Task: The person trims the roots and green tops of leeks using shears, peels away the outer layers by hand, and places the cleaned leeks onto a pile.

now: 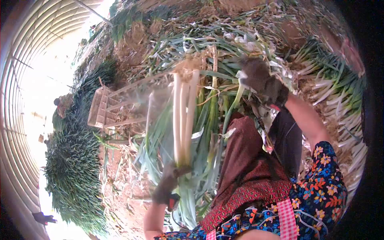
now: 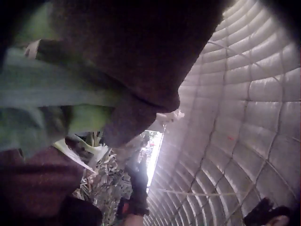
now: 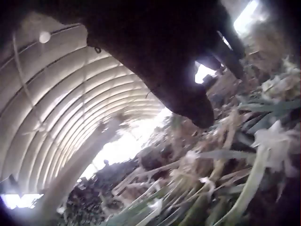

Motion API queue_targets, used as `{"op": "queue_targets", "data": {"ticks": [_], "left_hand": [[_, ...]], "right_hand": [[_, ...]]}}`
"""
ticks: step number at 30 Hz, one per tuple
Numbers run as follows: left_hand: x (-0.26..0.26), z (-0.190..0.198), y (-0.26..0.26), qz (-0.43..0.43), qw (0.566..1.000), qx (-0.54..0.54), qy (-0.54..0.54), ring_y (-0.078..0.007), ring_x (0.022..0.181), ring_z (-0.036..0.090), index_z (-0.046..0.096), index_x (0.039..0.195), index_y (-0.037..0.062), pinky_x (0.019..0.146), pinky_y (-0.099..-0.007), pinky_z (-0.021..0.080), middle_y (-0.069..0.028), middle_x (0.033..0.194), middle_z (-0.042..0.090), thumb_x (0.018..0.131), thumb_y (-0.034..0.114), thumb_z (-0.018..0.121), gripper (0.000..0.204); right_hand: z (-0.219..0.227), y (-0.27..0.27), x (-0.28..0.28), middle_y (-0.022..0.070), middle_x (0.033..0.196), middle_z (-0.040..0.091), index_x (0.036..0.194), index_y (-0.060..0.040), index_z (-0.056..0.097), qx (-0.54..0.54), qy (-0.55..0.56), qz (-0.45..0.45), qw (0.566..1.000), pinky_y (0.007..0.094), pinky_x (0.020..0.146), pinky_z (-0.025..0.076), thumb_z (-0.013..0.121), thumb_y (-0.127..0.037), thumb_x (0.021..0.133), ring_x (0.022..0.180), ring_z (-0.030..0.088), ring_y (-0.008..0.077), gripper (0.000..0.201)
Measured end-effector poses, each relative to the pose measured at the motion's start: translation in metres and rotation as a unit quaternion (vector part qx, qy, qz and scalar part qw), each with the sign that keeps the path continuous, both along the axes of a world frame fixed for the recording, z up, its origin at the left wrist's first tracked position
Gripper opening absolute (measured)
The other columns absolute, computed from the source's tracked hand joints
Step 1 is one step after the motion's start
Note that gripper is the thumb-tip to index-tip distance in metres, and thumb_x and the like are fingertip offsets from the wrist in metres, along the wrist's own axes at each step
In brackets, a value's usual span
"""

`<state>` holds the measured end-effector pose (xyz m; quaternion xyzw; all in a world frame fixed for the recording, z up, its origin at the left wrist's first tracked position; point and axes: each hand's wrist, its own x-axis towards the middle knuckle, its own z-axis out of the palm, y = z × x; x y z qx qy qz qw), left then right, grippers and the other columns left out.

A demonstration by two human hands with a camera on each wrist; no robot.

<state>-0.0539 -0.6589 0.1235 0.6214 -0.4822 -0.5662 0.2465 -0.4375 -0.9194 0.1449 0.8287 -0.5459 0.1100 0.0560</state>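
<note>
At the far left of the head view, a large heap of green onions point(image 1: 72, 168) is stacked under the arched greenhouse cover point(image 1: 24, 80). A wooden crate point(image 1: 106, 110) lies on its side just beside that heap, open slats facing up.

Further right, the left hand point(image 1: 167, 182), gloved, is curled round a bunch of leeks point(image 1: 183, 116). The bunch is gripped where white shaft meets green leaf and held upright with the root tuft point(image 1: 187, 66) pointing away, presumably so that the roots and white shanks stay exposed and level. In the left wrist view the glove is seen wrapped over the pale green stalks point(image 2: 56, 94); the hold is tight.

Loose green leaves point(image 1: 208, 104) lie across the person's lap, over a dark red apron point(image 1: 244, 160).

To the right, the right hand point(image 1: 262, 82), also gloved, is raised beside the bunch and closed on a strip of leaf or outer skin point(image 1: 235, 106), apparently pinched for stripping; the exact finger contact cannot be told. At the far right, a row of laid leeks point(image 1: 340, 100) is arranged with white ends aligned.
</note>
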Motion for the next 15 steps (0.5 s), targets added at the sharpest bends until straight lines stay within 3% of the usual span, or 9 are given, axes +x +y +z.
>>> {"op": "queue_targets", "data": {"ticks": [3, 4, 5, 7, 9, 11, 13, 14, 15], "left_hand": [[-0.018, 0.003, -0.02, -0.019, 0.998, 0.057, -0.01, -0.0135, 0.08, 0.062, 0.064, 0.111, 0.0014, 0.074, -0.0299, 0.051, -0.0013, 0.092, 0.067, 0.08, 0.023, 0.075, 0.04], [-0.028, -0.001, -0.026, -0.026, 0.998, 0.048, -0.035, -0.013, 0.077, 0.062, 0.065, 0.108, 0.0012, 0.073, -0.0294, 0.051, -0.0012, 0.087, 0.066, 0.082, 0.022, 0.074, 0.034], [-0.042, 0.001, -0.033, -0.043, 0.998, 0.043, -0.006, -0.0127, 0.077, 0.062, 0.065, 0.107, 0.0013, 0.073, -0.0292, 0.051, -0.0012, 0.086, 0.067, 0.083, 0.022, 0.073, 0.033], [-0.066, 0.009, -0.041, -0.078, 0.995, 0.033, 0.049, -0.012, 0.076, 0.062, 0.065, 0.106, 0.0016, 0.072, -0.0288, 0.051, -0.001, 0.086, 0.067, 0.084, 0.022, 0.072, 0.031], [-0.067, 0.008, -0.046, -0.21, 0.976, -0.05, 0.014, -0.019, 0.09, 0.062, 0.062, 0.117, 0.0011, 0.082, -0.0361, 0.051, -0.0064, 0.106, 0.066, 0.088, 0.027, 0.069, 0.04], [-0.072, 0.015, -0.048, -0.167, 0.982, -0.038, 0.082, -0.0182, 0.094, 0.061, 0.058, 0.126, 0.0017, 0.086, -0.0355, 0.05, -0.0047, 0.111, 0.065, 0.092, 0.027, 0.067, 0.043], [-0.06, 0.003, -0.035, -0.206, 0.97, -0.077, 0.099, -0.0163, 0.102, 0.06, 0.048, 0.141, 0.0024, 0.093, -0.034, 0.048, -0.0034, 0.124, 0.059, 0.097, 0.02, 0.061, 0.049], [-0.041, -0.033, -0.031, -0.228, 0.958, -0.124, 0.124, -0.0165, 0.104, 0.059, 0.045, 0.143, 0.0027, 0.095, -0.0336, 0.047, -0.0037, 0.131, 0.056, 0.097, 0.018, 0.06, 0.051], [-0.012, -0.057, -0.026, -0.229, 0.964, -0.056, 0.119, -0.0168, 0.112, 0.056, 0.04, 0.147, 0.0033, 0.1, -0.0331, 0.044, -0.005, 0.139, 0.049, 0.097, 0.019, 0.061, 0.056]], "right_hand": [[0.004, 0.04, 0.066, 0.0133, 0.118, 0.062, 0.123, -0.0124, 0.062, -0.104, -0.168, 0.316, 0.928, 0.0457, 0.098, 0.046, 0.061, -0.018, 0.08, 0.11, 0.059, 0.0316, 0.043], [0.011, 0.06, 0.09, 0.0104, 0.122, 0.06, 0.122, -0.0147, 0.063, -0.111, -0.2, 0.407, 0.884, 0.0452, 0.101, 0.044, 0.058, -0.015, 0.082, 0.114, 0.058, 0.0293, 0.041], [0.006, 0.074, 0.108, 0.0081, 0.112, 0.06, 0.117, -0.0156, 0.064, -0.164, -0.179, 0.454, 0.857, 0.0443, 0.096, 0.046, 0.059, -0.017, 0.08, 0.107, 0.059, 0.0273, 0.037], [-0.02, 0.095, 0.126, 0.0033, 0.093, 0.06, 0.107, -0.0175, 0.065, -0.239, -0.09, 0.453, 0.854, 0.0426, 0.086, 0.05, 0.061, -0.022, 0.078, 0.094, 0.062, 0.0232, 0.029], [-0.025, 0.106, 0.121, -0.0002, 0.074, 0.058, 0.091, -0.0168, 0.065, -0.149, -0.038, 0.449, 0.88, 0.0406, 0.072, 0.052, 0.063, -0.027, 0.076, 0.078, 0.064, 0.0212, 0.019], [-0.036, 0.098, 0.109, -0.001, 0.066, 0.054, 0.081, -0.0169, 0.06, -0.17, -0.081, 0.475, 0.859, 0.0405, 0.063, 0.049, 0.064, -0.028, 0.074, 0.069, 0.063, 0.022, 0.014], [-0.027, 0.096, 0.095, -0.0014, 0.063, 0.052, 0.075, -0.0168, 0.057, -0.163, -0.063, 0.477, 0.861, 0.0399, 0.058, 0.048, 0.065, -0.028, 0.074, 0.065, 0.062, 0.0224, 0.013], [0.0, 0.101, 0.082, -0.0013, 0.064, 0.052, 0.075, -0.0166, 0.056, -0.149, -0.018, 0.464, 0.873, 0.0393, 0.057, 0.048, 0.064, -0.027, 0.074, 0.064, 0.062, 0.0224, 0.013], [0.014, 0.098, 0.07, -0.0012, 0.064, 0.053, 0.074, -0.0164, 0.056, -0.135, 0.029, 0.451, 0.882, 0.0387, 0.057, 0.048, 0.064, -0.026, 0.075, 0.064, 0.063, 0.0224, 0.013]]}}
